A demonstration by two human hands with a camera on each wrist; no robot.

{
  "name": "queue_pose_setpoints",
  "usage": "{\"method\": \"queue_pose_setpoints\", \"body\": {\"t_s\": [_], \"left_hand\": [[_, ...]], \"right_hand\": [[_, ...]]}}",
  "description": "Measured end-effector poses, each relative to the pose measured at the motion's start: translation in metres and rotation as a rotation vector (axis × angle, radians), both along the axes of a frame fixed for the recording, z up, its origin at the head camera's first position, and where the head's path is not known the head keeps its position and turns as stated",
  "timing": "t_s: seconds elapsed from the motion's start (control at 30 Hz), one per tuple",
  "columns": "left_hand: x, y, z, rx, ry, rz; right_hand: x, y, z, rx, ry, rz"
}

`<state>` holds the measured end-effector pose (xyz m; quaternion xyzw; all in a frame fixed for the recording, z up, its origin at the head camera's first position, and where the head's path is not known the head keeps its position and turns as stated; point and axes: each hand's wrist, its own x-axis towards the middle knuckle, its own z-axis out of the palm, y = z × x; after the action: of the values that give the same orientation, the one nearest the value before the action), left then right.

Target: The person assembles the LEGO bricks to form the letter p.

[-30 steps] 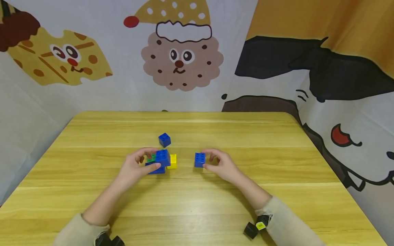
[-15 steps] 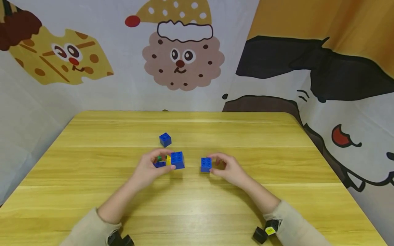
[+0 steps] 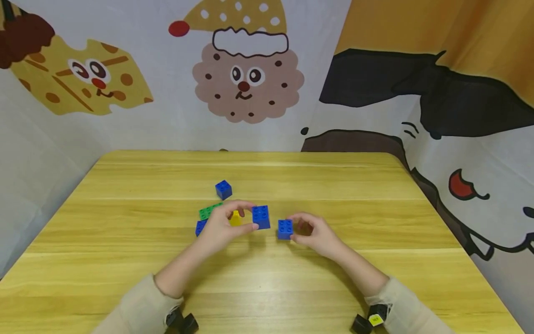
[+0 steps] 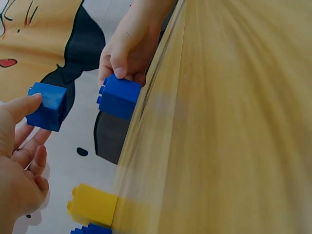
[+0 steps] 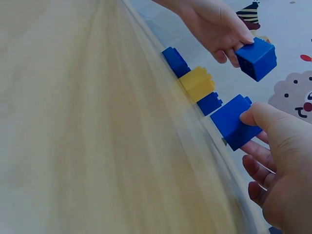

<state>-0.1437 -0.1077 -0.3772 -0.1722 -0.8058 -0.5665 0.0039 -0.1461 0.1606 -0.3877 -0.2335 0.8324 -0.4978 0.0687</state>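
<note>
Picture a clock laid on the wooden table (image 3: 267, 287), twelve at the far edge. Your left hand (image 3: 222, 226) pinches the upper blue block (image 3: 260, 218), thumb on the near side, fingertip on the far side, the lower fingers loosely bent and free. Your right hand (image 3: 319, 235) has a matching pinch on the lower blue block (image 3: 285, 230), at four o'clock from its partner: just beside it, not touching. Whether that lower one rests on the wood, you can't tell from here.

Now, the step looks like bringing this pair together, and it's all about squaring up! Studs face upward on both, and the right wrist view catches the hollow underside of the upper one. So line up the edges first, shift it towards four o'clock, brace the lower block flat, get those fingertips clear of the seam, then press straight down. A skewed push could tip the pair or slip your pinch.

And mind that left wrist: the green block (image 3: 208, 212), yellow block (image 3: 236, 219) and half-hidden blue block (image 3: 200, 227) all lie round nine o'clock, easily knocked. The loose blue block (image 3: 223, 190), out at ten, looks safe enough.
</note>
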Motion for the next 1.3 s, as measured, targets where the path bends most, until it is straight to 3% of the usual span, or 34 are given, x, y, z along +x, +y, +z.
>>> {"method": "queue_pose_setpoints", "body": {"t_s": [0.37,0.8,1.03,1.3], "left_hand": [[-0.002,0.019,-0.006,0.064,-0.006,-0.066],[0.0,0.04,-0.008,0.045,-0.033,-0.078],[-0.001,0.049,-0.011,0.047,-0.031,-0.104],[0.0,0.054,-0.012,0.038,-0.055,-0.113]], "right_hand": [[0.006,0.01,-0.001,-0.016,-0.018,0.021],[0.009,0.015,-0.004,-0.01,-0.027,0.04],[-0.003,0.024,-0.032,-0.003,-0.028,0.032],[-0.005,0.026,-0.034,-0.008,-0.02,0.058]]}}
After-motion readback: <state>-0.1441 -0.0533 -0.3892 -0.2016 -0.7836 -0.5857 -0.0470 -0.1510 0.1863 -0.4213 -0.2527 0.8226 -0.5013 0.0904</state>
